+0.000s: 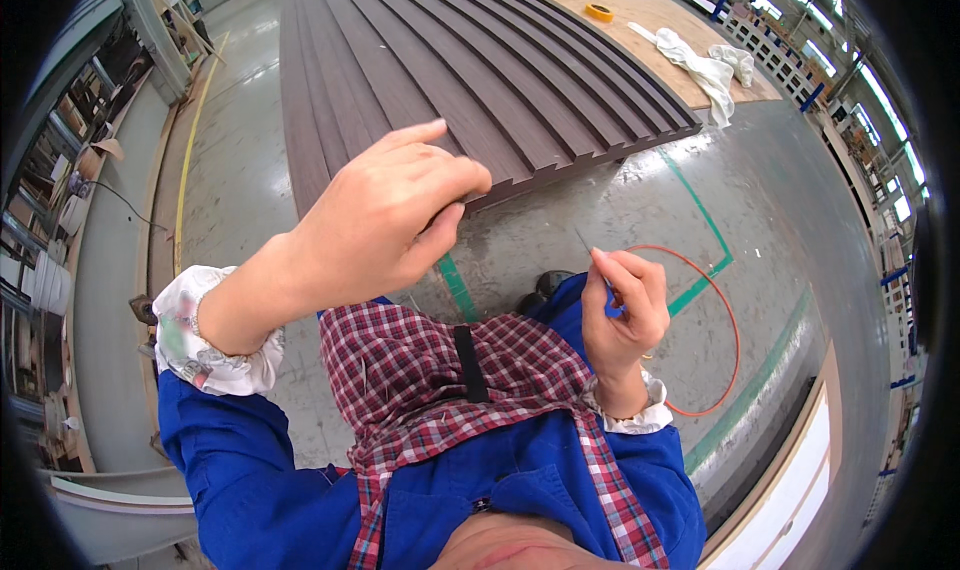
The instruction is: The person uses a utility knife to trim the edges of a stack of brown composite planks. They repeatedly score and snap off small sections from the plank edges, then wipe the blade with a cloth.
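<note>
My left hand [385,210] is raised in front of the near edge of a dark brown ribbed panel [440,80]. Its index finger is bent, another finger is stretched out, and a small gap shows between thumb and index. Nothing can be seen in it, and whether it touches the panel's edge is unclear. Lower and to the right, my right hand [628,310] is closed around a thin pointed tool [583,240]. The tip points up toward the panel, while a bit of blue shows between the fingers; the rest is hidden.
A board top [640,45] beyond the panel carries a yellow tape roll [599,13] and white gloves or cloths [700,65]. An orange-red hose [735,340] loops by my right hand. Green tape [705,210] marks the grey floor. Shelving [50,230] stands left.
</note>
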`<state>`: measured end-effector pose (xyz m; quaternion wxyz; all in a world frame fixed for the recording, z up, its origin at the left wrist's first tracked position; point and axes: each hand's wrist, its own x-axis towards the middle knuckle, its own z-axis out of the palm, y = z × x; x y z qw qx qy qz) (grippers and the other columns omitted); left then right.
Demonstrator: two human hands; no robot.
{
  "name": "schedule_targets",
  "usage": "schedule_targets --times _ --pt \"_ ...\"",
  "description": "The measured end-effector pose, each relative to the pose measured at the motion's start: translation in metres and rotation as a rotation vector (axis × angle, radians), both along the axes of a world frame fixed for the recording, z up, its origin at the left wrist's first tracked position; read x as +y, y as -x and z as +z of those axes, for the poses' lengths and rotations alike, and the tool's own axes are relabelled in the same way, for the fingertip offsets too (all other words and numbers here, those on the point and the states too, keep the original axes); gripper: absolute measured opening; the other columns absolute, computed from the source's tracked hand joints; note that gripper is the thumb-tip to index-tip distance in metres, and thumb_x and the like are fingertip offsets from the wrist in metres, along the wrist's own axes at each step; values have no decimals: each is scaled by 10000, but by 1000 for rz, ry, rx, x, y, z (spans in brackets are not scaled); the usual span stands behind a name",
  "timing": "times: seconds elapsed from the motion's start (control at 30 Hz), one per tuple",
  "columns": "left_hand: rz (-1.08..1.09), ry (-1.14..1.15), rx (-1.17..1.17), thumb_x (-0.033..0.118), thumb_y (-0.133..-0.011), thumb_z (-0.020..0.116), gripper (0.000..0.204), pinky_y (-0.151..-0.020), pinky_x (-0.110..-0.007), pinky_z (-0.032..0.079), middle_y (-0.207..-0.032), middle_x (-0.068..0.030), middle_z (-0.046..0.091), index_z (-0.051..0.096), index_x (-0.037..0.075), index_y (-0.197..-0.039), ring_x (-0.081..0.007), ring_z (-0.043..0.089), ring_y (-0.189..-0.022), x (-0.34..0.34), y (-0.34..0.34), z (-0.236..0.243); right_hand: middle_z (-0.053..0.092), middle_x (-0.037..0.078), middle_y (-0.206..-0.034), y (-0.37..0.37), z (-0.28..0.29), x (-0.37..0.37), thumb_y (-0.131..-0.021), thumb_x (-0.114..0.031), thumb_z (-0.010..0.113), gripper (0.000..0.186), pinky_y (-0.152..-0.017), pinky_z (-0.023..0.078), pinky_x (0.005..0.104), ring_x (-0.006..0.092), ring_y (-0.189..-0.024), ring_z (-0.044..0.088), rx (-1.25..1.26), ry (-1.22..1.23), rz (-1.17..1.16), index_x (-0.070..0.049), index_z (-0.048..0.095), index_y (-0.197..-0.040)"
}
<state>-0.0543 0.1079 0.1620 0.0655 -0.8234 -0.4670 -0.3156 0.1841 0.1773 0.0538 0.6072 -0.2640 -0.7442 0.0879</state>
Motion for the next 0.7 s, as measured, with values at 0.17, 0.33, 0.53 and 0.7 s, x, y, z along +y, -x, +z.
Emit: schedule_targets --times 0.17,0.33,0.53,0.7 --pt "-186 235 -34 -34 -696 661 311 -1007 -439 404 -977 -87 654 612 37 -995 -278 619 -971 8 25 9 649 72 -858 2 1 -1 -636 112 668 341 -644 458 280 201 -728 575 -3 -7 23 -63 707 -926" --pt "-264 422 -165 -25 -650 634 240 -800 -358 418 -868 -49 597 534 47 -856 -235 547 -862 24 26 12 648 76 -852 0 0 0 -640 121 670 332 -637 457 276 200 -726 576 -5 -5 30 -55 705 -919" --pt "-360 626 -296 5 -667 618 278 -869 -308 374 -954 -47 549 466 65 -892 -173 498 -929 28 34 14 645 85 -842 -2 2 -2 -651 116 693 316 -617 452 268 202 -702 570 23 9 35 -47 703 -922" --pt "-318 621 -419 18 -667 569 267 -903 -284 359 -971 -53 542 441 68 -896 -150 488 -943 24 40 13 643 87 -873 13 14 -5 -687 96 702 326 -548 433 229 131 -648 554 43 86 173 -39 691 -984"
